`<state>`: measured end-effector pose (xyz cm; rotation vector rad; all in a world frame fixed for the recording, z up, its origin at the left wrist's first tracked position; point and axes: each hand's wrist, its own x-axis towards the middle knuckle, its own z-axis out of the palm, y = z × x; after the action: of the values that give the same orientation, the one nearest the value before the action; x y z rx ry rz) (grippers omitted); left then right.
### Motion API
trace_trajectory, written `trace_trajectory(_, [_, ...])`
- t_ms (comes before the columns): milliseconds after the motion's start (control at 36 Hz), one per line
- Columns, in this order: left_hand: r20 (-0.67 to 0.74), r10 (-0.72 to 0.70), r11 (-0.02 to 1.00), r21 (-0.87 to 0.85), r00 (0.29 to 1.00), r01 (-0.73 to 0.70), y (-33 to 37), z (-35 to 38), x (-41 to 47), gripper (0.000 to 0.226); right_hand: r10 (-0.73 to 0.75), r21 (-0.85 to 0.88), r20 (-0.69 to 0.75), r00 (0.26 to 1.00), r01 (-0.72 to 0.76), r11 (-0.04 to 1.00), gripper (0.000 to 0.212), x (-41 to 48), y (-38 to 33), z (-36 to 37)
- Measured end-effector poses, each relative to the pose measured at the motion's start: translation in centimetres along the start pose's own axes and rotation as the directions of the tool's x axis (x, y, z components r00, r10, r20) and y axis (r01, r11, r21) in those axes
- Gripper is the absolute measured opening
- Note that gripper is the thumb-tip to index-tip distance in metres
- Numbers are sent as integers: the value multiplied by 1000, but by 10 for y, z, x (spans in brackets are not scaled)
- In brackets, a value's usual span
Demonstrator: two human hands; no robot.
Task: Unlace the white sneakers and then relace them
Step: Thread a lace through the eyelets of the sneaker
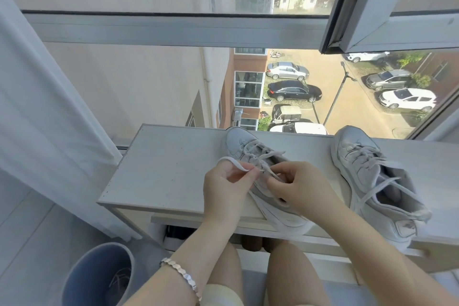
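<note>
The left hand pinches a flat white shoelace between thumb and forefinger; the lace rises in a loop toward eleven o'clock of the hand and comes back down to the fingertips. Just beside it at three o'clock, the right hand has its fingers curled in over the eyelets and nips a thin strand of the same lace.

Both hands sit over the near white leather sneaker, which lies toe toward twelve o'clock, its heel end hanging over the front edge of a pale wooden shelf top. The upper eyelets are slack, with lace crossing only near the toe. At three o'clock, well apart, the second white leather sneaker rests on the same surface, loosely laced, its tongue open and its lace ends trailing.

A silver link bracelet circles the left wrist at six o'clock. At seven o'clock on the floor stands a round blue-grey bin. A white curtain hangs at nine o'clock, and a grey metal window frame runs across at twelve.
</note>
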<state>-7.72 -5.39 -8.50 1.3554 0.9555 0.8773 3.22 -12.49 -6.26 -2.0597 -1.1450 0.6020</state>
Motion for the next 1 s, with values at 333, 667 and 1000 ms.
trace_trajectory(333, [111, 156, 946, 270, 981, -181, 3, -8, 1, 26, 13, 159, 70, 997, -24, 987, 18, 3, 6, -6])
trace_trajectory(667, [222, 184, 875, 407, 958, -263, 9, -10, 11, 22, 17, 88, 78, 997, -24, 996, 15, 1, 6, -6])
trace_trajectory(1000, [189, 242, 860, 413, 952, -301, 6, -1, 15, 19, 155, 188, 287, 945, -215, 958, 35, 3, -5, -26])
